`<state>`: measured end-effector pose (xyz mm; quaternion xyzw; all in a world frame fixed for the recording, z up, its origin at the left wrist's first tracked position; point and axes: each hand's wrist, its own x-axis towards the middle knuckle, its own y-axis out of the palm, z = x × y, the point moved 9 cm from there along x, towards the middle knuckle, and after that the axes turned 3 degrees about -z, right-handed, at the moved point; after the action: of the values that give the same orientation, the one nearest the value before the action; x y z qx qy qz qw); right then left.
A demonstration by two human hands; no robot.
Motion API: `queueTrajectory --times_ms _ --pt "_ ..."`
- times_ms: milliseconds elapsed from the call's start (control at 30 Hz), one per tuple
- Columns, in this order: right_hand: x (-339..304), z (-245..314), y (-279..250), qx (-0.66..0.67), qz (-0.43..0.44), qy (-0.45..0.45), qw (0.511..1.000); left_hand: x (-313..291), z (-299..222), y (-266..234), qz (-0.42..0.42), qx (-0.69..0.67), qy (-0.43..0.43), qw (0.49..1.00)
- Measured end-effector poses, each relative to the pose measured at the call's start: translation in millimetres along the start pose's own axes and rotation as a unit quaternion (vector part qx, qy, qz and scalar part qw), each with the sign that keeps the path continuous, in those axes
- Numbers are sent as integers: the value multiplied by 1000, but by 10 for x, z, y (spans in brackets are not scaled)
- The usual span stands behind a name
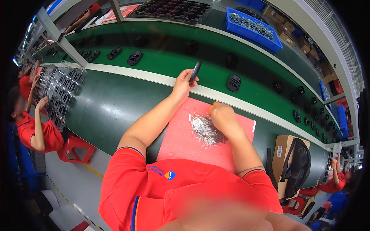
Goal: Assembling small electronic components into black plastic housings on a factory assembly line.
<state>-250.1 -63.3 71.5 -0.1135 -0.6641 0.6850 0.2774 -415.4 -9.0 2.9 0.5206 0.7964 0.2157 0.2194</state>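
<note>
My left hand (182, 85) is raised over the near edge of the conveyor, its fingers closed on a black oval plastic part (195, 71) held on edge. My right hand (224, 117) is closed above a pink mat (175, 142), next to a loose heap of thin silvery metal pins (203, 130). Something orange (214, 104) shows at its fingertips. Whether that is a finger cover or a held piece I cannot make out. Most of this hand's fingers are hidden behind its back.
A green conveyor belt (162, 75) crosses ahead, carrying spaced black oval parts (233, 82). Beyond it are a blue bin (246, 34) of small metal pieces and a tray of black parts (173, 11). A cardboard box (280, 156) and black bag (300, 165) stand right. A co-worker (42, 134) sits left.
</note>
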Motion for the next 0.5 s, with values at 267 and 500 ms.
queueTrajectory --times_ms 267,500 --pt "-84 -443 137 195 90 93 972 79 148 40 -1 -16 -6 1000" --pt "73 -915 249 400 20 215 891 98 -14 353 45 169 138 975"
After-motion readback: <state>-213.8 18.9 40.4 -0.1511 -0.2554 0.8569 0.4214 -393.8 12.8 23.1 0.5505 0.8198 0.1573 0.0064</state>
